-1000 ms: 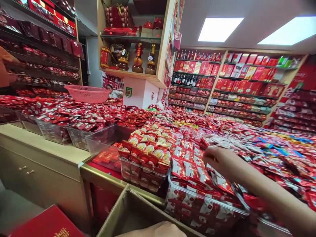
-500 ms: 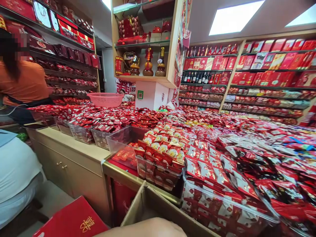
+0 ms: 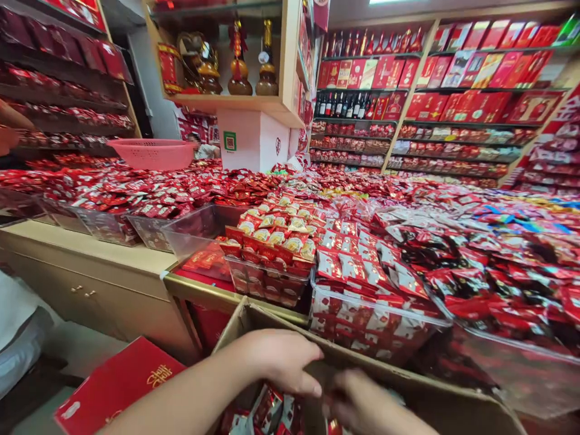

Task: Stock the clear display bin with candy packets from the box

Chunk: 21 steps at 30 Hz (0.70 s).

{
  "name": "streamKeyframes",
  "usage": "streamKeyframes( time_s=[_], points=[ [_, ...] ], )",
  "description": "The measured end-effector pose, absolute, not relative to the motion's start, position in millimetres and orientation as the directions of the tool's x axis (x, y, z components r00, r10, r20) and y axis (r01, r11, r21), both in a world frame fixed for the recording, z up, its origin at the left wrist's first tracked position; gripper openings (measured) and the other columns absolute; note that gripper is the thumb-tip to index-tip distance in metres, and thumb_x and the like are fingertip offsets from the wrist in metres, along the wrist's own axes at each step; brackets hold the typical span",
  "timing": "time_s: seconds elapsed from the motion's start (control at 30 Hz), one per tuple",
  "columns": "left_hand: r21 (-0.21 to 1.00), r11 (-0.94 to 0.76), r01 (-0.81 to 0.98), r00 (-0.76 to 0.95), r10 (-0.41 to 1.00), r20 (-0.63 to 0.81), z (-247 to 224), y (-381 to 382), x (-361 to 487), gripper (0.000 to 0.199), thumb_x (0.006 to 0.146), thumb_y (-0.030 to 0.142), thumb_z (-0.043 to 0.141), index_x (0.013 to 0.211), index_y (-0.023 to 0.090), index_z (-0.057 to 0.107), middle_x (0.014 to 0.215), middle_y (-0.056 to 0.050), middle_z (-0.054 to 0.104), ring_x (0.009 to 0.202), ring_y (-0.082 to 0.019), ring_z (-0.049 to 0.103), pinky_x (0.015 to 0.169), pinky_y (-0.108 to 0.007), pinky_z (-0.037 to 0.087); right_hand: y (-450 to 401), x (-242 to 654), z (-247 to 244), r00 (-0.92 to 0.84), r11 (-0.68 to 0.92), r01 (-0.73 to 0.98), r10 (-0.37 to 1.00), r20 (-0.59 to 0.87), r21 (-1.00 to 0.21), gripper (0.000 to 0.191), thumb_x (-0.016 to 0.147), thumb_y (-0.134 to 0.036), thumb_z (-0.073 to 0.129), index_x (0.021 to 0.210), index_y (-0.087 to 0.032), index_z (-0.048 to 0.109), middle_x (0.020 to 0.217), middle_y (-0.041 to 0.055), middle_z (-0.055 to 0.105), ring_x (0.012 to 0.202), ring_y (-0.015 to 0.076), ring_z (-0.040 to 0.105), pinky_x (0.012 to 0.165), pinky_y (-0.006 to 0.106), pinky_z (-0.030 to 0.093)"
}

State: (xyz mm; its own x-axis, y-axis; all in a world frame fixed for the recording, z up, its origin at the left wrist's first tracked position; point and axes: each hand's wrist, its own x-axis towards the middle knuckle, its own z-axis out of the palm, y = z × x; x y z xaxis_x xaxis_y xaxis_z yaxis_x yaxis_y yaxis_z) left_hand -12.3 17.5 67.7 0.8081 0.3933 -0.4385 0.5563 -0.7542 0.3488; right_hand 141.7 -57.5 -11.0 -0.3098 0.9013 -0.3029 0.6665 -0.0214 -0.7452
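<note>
My left hand [image 3: 285,361] reaches over the near wall area of an open cardboard box [image 3: 453,399], thumb and fingers apart, with nothing visible between them. Below it, inside the box, lie red and silver-white candy packets [image 3: 272,408]. My right hand [image 3: 362,402] is also inside the box, just right of the left one. Motion smears its fingers, so I cannot tell whether it holds anything. A brown surface shows between the two hands; what it is stays unclear.
Beyond the box stand clear plastic bins [image 3: 376,326] heaped with wrapped packets. A red box [image 3: 122,386] with gold characters lies at lower left. A pink basket [image 3: 154,155] sits among the packets. Part of another person's arm [image 3: 11,124] shows at the left edge.
The view has tilted down and turned slightly right. My left hand now shows fully over the box, and my right hand has come into view. Packets inside the box are now visible.
</note>
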Motion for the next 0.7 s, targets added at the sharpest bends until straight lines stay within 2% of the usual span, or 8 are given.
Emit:
streamKeyframes(
  time_s=[0.03,0.1,0.2,0.3,0.37,0.43,0.57,0.7],
  points=[
    [0.394,-0.731,0.557,0.813,0.384,-0.437,70,19,-13,0.051,0.07,0.043,0.055,0.115,0.019,0.051,0.103,-0.012,0.062,0.088,-0.027,0.059,0.065,-0.032,0.045,-60,142,-9,-0.278,-0.107,0.617,0.897,-0.343,-0.779,0.018,0.08,-0.032,0.049,0.075,-0.015,0.054,0.056,-0.003,0.053,0.051,0.0116,0.055,0.041,0.019,0.04],
    [0.501,-0.664,0.555,0.821,0.34,-0.459,73,20,-12,0.056,0.066,0.044,0.059,0.116,0.021,0.049,0.097,-0.009,0.063,0.082,-0.024,0.06,0.063,-0.028,0.044,-67,143,-2,-0.241,-0.225,0.461,0.899,-0.366,-0.858,0.023,0.08,-0.037,0.046,0.074,-0.016,0.05,0.047,-0.0063,0.045,0.039,0.0086,0.049,0.031,0.016,0.03],
    [0.754,-0.473,0.456,0.89,0.221,-0.399,72,15,-8,0.056,0.059,0.033,0.068,0.111,0.022,0.05,0.092,-0.002,0.062,0.08,-0.019,0.058,0.064,-0.023,0.044,-74,146,14,-0.181,-0.222,0.241,0.946,-0.269,-0.945,0.031,0.079,-0.046,0.044,0.074,-0.016,0.048,0.047,-0.0059,0.05,0.035,0.0064,0.047,0.03,0.013,0.03],
    [0.933,-0.168,0.317,0.945,0.137,-0.297,67,8,-1,0.044,0.065,0.018,0.061,0.107,0.022,0.049,0.088,0.001,0.059,0.071,-0.012,0.057,0.061,-0.021,0.044,-75,156,28,-0.062,-0.214,0.107,0.973,-0.222,-0.971,0.037,0.078,-0.053,0.043,0.071,-0.017,0.045,0.04,-0.0061,0.051,0.031,0.0059,0.045,0.03,0.013,0.03],
    [0.942,-0.012,0.335,0.933,0.141,-0.33,66,5,2,0.037,0.073,0.015,0.052,0.108,0.023,0.046,0.079,0.002,0.058,0.058,-0.009,0.056,0.053,-0.02,0.043,-73,165,33,0.016,-0.184,0.057,0.983,-0.183,-0.981,0.038,0.077,-0.054,0.044,0.068,-0.017,0.044,0.038,-0.0062,0.05,0.03,0.0057,0.044,0.03,0.013,0.031],
    [0.932,0.042,0.359,0.914,0.186,-0.36,66,5,4,0.032,0.076,0.014,0.047,0.107,0.023,0.046,0.074,0.002,0.058,0.053,-0.008,0.055,0.049,-0.018,0.042,-72,172,34,0.058,-0.17,0.008,0.984,-0.17,-0.985,0.037,0.077,-0.053,0.046,0.069,-0.017,0.046,0.037,-0.0065,0.049,0.03,0.0059,0.044,0.031,0.013,0.032],
    [0.939,-0.007,0.343,0.913,0.237,-0.332,73,7,3,0.024,0.076,0.013,0.047,0.098,0.019,0.053,0.08,-0.001,0.061,0.061,-0.009,0.058,0.054,-0.018,0.041,-74,174,33,0.051,-0.167,-0.083,0.984,-0.172,-0.982,0.035,0.079,-0.05,0.047,0.069,-0.016,0.048,0.039,-0.0042,0.052,0.033,0.0067,0.045,0.033,0.015,0.034],
    [0.951,-0.029,0.309,0.924,0.249,-0.292,76,7,4,0.025,0.076,0.016,0.047,0.099,0.02,0.055,0.087,-0.003,0.062,0.064,-0.01,0.057,0.054,-0.018,0.039,-75,172,34,0.085,-0.14,-0.13,0.985,-0.151,-0.982,0.034,0.08,-0.046,0.047,0.069,-0.015,0.05,0.044,-0.0015,0.055,0.036,0.0071,0.044,0.035,0.015,0.033]
  ],
)
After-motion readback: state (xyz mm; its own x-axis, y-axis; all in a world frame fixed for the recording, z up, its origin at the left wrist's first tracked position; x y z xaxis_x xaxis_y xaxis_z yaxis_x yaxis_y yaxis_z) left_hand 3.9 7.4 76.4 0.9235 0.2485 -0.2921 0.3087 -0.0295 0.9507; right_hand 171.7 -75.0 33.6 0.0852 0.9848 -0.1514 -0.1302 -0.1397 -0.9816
